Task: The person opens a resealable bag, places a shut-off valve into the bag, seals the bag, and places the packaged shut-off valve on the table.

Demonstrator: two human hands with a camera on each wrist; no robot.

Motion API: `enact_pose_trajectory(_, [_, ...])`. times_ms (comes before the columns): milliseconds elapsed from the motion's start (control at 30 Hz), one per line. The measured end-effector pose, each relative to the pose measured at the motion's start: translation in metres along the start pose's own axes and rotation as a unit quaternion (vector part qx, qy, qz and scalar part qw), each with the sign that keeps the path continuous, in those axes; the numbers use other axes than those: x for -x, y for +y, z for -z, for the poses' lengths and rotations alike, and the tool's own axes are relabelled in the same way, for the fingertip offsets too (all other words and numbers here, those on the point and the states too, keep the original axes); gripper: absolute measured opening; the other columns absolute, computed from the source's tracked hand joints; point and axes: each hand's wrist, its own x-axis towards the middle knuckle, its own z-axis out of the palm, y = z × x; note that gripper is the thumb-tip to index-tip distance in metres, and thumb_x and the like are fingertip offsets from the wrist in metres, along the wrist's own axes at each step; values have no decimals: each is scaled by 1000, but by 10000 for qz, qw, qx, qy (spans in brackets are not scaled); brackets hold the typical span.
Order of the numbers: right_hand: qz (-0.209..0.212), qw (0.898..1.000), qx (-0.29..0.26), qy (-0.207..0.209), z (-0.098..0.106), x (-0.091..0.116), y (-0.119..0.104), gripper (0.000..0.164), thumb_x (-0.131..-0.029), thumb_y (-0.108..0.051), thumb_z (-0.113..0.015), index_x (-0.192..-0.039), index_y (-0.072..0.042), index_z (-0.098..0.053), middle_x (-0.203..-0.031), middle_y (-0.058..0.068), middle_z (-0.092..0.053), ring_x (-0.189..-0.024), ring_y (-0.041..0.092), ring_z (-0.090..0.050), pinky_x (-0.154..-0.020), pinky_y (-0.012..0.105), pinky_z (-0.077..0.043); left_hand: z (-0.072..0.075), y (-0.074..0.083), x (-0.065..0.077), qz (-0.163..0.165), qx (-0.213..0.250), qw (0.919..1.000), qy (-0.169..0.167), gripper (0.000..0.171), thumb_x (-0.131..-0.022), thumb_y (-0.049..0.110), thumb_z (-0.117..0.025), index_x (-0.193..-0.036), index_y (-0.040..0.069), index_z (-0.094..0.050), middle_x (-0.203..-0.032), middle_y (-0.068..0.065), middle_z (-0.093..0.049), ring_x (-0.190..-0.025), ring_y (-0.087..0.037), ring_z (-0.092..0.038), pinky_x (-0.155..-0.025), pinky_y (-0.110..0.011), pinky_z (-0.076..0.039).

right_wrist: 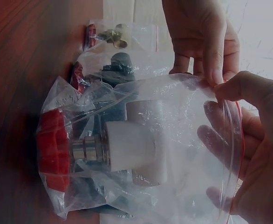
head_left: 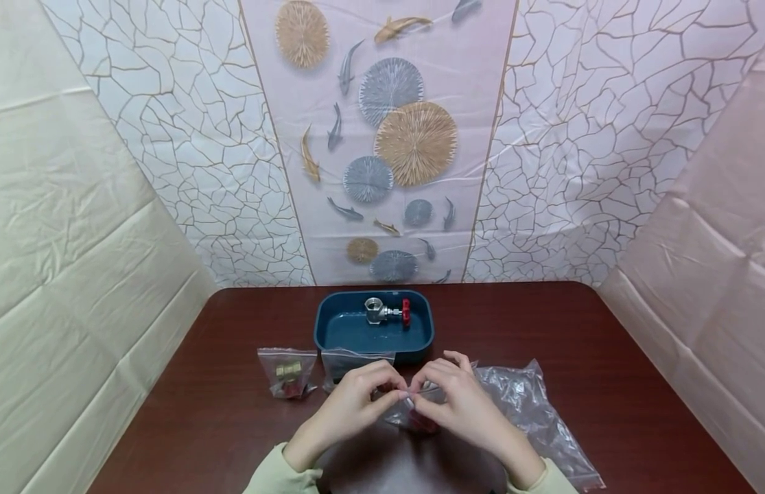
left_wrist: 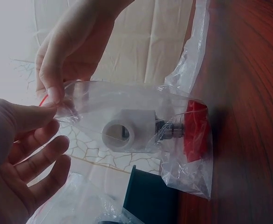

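Observation:
A clear zip bag (right_wrist: 187,172) with a red strip along its mouth holds a valve (left_wrist: 141,130) with a white body, metal stem and red handwheel (right_wrist: 54,149). The handwheel end is down near the tabletop, with the white body above it. My left hand (head_left: 363,394) and right hand (head_left: 453,398) meet at the bag's mouth, thumbs and forefingers pinching the zip edge close together. In the right wrist view, other fingers of the right hand (right_wrist: 262,149) show through the plastic, behind the bag. The left hand's other fingers (left_wrist: 43,172) are loosely bent.
A dark blue tray (head_left: 339,333) at the back holds a metal valve (head_left: 376,312) with a red handle. Left of my hands stands a bagged brass valve (head_left: 288,372); beside it is a bagged dark valve (right_wrist: 118,70). A large clear plastic bag (head_left: 530,405) lies at right.

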Motion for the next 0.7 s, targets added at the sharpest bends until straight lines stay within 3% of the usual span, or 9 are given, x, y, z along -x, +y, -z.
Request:
enact_pose_trajectory(233, [-62, 10000, 1, -78, 0, 0, 0, 24, -78, -9, -80, -85, -25, -65, -88, -15, -64, -92, 5, -61, -106, 63, -23, 0, 3, 1, 11, -91, 10000, -9, 5, -99, 17, -67, -101, 21, -69, -97, 13, -62, -83, -1, -57, -71, -23, -52])
enact_pose_trajectory(467, [186, 9998, 15, 29, 1, 1, 5, 24, -75, -8, -81, -84, -25, -67, -87, -20, -62, -90, 5, -60, -103, 62, -26, -2, 5, 1, 13, -157, 9999, -57, 4, -98, 17, -67, -101, 20, -69, -97, 13, -62, -83, 0, -57, -72, -18, -49])
enact_pose_trajectory(700, [353, 9993, 5, 82, 1, 1, 9, 13, -81, -15, -76, -84, -25, -68, -85, -20, -63, -89, 4, -61, -102, 60, -28, -3, 4, 0, -86, -234, 9997, 27, 5, -97, 16, -68, -99, 21, -68, -96, 13, -62, -84, 1, -57, -72, -22, -51])
